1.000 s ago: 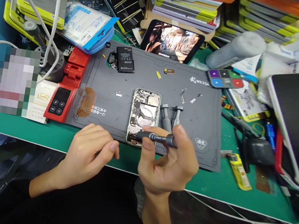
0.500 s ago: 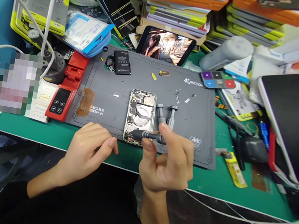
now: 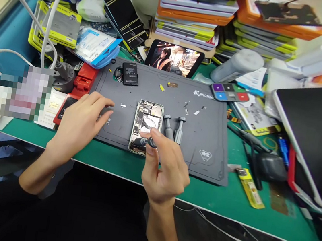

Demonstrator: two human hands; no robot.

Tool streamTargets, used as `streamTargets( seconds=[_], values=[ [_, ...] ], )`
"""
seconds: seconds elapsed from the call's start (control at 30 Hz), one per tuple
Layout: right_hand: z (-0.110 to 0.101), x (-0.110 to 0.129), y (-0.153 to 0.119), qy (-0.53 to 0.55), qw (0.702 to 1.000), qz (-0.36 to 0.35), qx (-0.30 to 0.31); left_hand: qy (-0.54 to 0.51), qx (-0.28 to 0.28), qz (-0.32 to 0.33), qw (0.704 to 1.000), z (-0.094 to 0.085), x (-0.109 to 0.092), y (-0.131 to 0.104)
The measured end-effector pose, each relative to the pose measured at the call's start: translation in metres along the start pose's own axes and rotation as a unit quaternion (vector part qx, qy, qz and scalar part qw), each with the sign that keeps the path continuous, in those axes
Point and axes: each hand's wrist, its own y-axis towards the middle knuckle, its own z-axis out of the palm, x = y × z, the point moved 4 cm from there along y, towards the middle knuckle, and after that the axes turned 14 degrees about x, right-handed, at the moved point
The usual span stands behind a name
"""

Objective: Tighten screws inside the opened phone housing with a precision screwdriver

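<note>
My right hand [image 3: 167,166] pinches a dark screwdriver [image 3: 143,141] over the lower end of an opened phone [image 3: 157,114]. The phone lies on a grey work mat [image 3: 111,125] with its inner parts bare; whether the tool's tip touches it I cannot tell. Two more screwdrivers [image 3: 179,129] lie just right of the phone. Over the mat's left side hovers my left hand [image 3: 83,122], empty, with thumb and fingers apart. A small light metal piece [image 3: 123,105] sits on the mat near its fingertips. Farther back lies a black phone battery [image 3: 131,74].
A phone playing video [image 3: 173,58] leans at the back before stacked boxes [image 3: 192,15]. To the left stand a red device [image 3: 87,72] and a white cable [image 3: 50,17]. Small metal pieces [image 3: 185,108] lie on the mat's right; a large tablet [image 3: 314,132] fills the right side.
My left hand has moved left and forward, and its fingers have spread. My right hand keeps the screwdriver and has shifted slightly left. The whole view has shifted a little.
</note>
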Motion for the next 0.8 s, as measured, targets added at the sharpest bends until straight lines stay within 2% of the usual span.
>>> streamTargets(
  seconds=[0.3,0.47,0.8],
  values=[
    [-0.001,0.002,-0.001,-0.032,0.999,0.0,0.002,0.062,0.03,-0.005,0.998,0.009,-0.002,0.009],
    [0.001,0.004,-0.003,-0.016,1.0,-0.002,0.005,0.102,0.04,-0.029,0.994,0.014,-0.003,0.014],
    [0.001,0.0,-0.014,0.028,0.999,0.044,0.004,0.227,0.029,0.014,0.973,0.006,-0.022,0.039]
  ],
)
